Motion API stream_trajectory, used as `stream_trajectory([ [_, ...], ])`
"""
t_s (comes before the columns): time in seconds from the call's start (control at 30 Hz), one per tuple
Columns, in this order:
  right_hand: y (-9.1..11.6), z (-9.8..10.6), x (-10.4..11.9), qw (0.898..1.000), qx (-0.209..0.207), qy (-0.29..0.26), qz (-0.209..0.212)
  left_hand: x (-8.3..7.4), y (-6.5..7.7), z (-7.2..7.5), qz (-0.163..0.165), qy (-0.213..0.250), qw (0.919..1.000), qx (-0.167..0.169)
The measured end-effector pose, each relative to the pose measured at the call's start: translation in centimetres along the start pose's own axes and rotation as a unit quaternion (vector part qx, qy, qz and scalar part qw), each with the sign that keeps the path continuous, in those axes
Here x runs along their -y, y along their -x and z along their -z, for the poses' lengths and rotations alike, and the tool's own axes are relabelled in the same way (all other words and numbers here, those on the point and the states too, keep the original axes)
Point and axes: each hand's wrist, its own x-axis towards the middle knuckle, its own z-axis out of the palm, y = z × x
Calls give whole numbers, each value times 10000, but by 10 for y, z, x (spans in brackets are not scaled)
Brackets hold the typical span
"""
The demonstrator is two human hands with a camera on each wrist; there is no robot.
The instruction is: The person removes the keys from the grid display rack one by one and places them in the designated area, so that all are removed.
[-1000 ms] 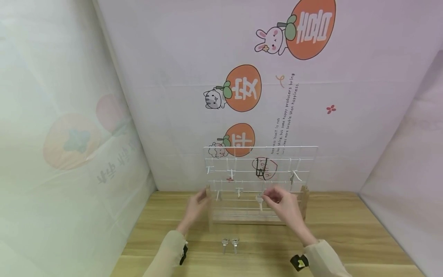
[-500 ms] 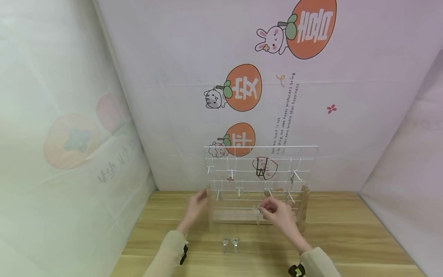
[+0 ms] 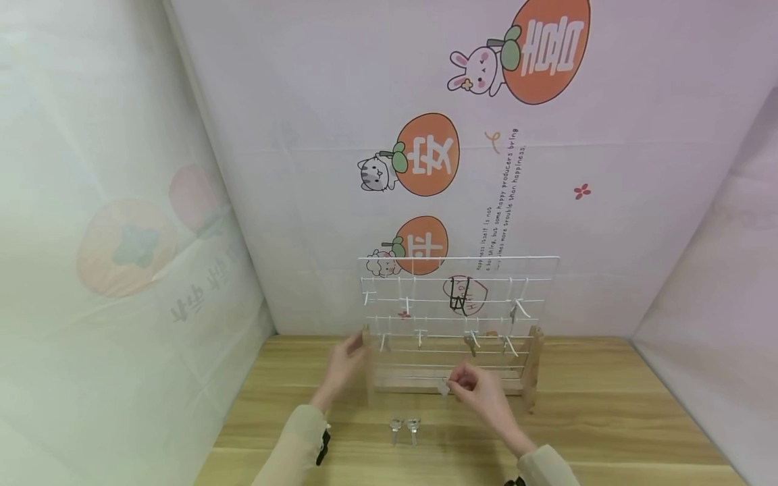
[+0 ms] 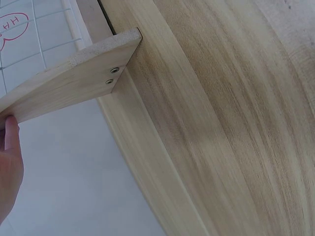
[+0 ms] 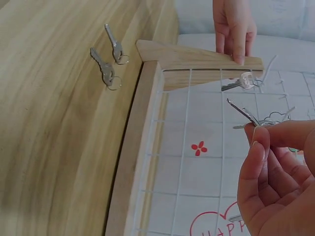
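Note:
My right hand [image 3: 480, 393] pinches a silver key [image 3: 444, 387] between thumb and fingertips, low in front of the wire grid rack [image 3: 450, 366]. In the right wrist view the key's blade [image 5: 242, 111] points out past the fingers. My left hand [image 3: 346, 364] holds the rack's left wooden side board [image 4: 74, 81], thumb on the near face; its other fingers are largely hidden in the left wrist view. Two silver keys with rings, a left key [image 3: 395, 430] and a right key [image 3: 414, 430], lie side by side on the table before the rack.
White hooks stick out from the grid in rows. One key [image 3: 470, 344] hangs on a lower hook, another key [image 3: 513, 312] at upper right, and a key [image 5: 241, 82] near the left board. A black piece [image 3: 458, 295] is on the grid. Printed cloth [image 3: 316, 202] stands behind.
My right hand has come down and left with its key, away from the lower hooks, uncovering the key that hangs there. The left hand stays on the side board.

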Motion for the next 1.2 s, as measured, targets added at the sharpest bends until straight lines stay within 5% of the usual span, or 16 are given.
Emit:
stream_trajectory([
  [1.2, 17, -51, -52, 9979, 218, -138, -602, 2, -1, 1, 150, 12, 9999, 43],
])
